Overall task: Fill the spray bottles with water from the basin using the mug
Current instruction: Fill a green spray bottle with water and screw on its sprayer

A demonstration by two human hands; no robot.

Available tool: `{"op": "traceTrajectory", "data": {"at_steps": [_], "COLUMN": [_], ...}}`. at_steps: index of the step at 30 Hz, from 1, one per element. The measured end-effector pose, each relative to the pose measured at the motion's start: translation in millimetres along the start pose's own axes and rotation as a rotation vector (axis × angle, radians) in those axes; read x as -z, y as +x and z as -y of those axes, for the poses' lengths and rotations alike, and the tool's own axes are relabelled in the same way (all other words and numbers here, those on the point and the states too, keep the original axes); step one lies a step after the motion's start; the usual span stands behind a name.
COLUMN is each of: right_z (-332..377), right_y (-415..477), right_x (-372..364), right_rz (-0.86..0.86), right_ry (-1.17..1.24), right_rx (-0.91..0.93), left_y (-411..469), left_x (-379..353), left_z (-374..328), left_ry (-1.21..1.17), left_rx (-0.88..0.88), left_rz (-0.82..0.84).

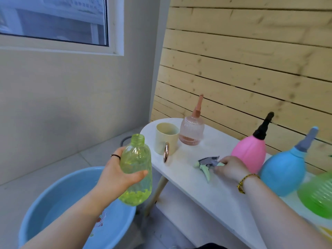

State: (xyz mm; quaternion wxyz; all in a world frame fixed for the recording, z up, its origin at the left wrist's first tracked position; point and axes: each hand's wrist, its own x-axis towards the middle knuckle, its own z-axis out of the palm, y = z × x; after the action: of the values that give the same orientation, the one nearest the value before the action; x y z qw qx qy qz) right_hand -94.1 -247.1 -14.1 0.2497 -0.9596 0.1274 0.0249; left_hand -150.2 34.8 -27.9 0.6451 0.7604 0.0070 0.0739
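Plain beige wall (62,105) at left, with a white-framed window (53,18) set high in it. Plank wall (251,51) at right: horizontal pale pine, dark gaps. Floor (62,164): light grey tiles. White round-ended desk (206,187) stands against the planks; one slanted wooden leg (158,191) shows. Light is soft and even.

Left hand (115,175): thin black band (115,156) on one finger; right wrist: yellow beaded bracelet (251,175); forearms bare

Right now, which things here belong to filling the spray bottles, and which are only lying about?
For the job: yellow-green bottle, open, in the left hand; spray head on the table, held by the right hand; mug; basin with water; clear pink bottle; pink bottle; blue bottle; green bottle.
Just there: window; wooden wall; dark loop on the floor, unclear what.
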Motion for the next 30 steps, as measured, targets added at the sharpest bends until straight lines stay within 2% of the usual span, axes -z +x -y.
{"op": "traceTrajectory", "data": {"at_steps": [3, 5, 9, 12, 16, 21, 23, 30], "right_z": [-5, -7, -9, -10, -17, -19, -12, 26], "right_y": [0, -4, -15, -23, -26, -28, -30, -38], "right_x": [23, 40, 80, 99, 116, 142, 149, 164], "right_rz": [-0.114, -0.148, -0.116, -0.114, -0.180, -0.326, -0.328, -0.323], "right_ry": [0.286, 0.613, 1.254, 1.498, 1.579, 1.719, 1.746, 1.641], "right_rx": [0.030, 0.003, -0.009, 0.020, 0.093, 0.234, 0.301, 0.458], "left_y": [0, 1, 4, 3, 8, 13, 16, 19], "left_x": [-17, -28, -59, -82, -108, -131, -136, -139], "left_z": [-12, -17, -28, -36, -39, -38, -37, -39], "left_ry": [0.006, 0.011, 0.022, 0.025, 0.009, 0.026, 0.038, 0.102], "left_rx": [-0.015, -0.023, -0.062, -0.096, -0.085, -0.110, -0.112, -0.076], "left_rz": [0.051, 0.075, 0.122, 0.153, 0.217, 0.217, 0.230, 0.300]}}
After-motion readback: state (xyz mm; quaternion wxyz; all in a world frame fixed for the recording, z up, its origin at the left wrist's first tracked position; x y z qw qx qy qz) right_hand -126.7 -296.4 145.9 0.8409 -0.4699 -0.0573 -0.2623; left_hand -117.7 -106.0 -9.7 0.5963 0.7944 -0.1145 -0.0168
